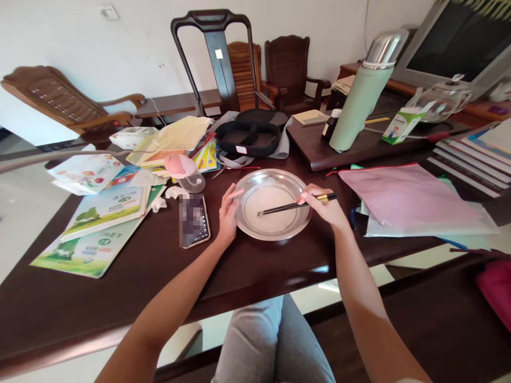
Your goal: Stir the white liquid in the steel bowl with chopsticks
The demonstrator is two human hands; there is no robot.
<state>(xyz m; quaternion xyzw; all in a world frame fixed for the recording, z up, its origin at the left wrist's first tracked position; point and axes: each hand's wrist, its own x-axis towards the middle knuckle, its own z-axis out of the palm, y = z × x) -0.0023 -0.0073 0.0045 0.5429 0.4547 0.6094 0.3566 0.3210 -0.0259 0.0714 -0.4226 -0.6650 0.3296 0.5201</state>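
A round metal dish (293, 227) sits on the dark wooden table, with a whitish layer (263, 202) over its bottom; I cannot tell if that is liquid or powder. My right hand (321, 205) grips a pair of black chopsticks (281, 207) with gold bands, their tips down in the dish. At the dish's left rim rests my left hand (229, 210), fingers apart and the thumb side against the rim. Just left of that hand lies a phone (195, 221), its screen blurred out.
Workbooks (91, 234), tissue packs (85, 173) and a pink-lidded cup (186, 173) crowd the left side. Behind the dish lies an open black case (247, 138). A tall green thermos (361, 96) stands back right, near a pink zip pouch (411, 194) and stacked books (475, 159).
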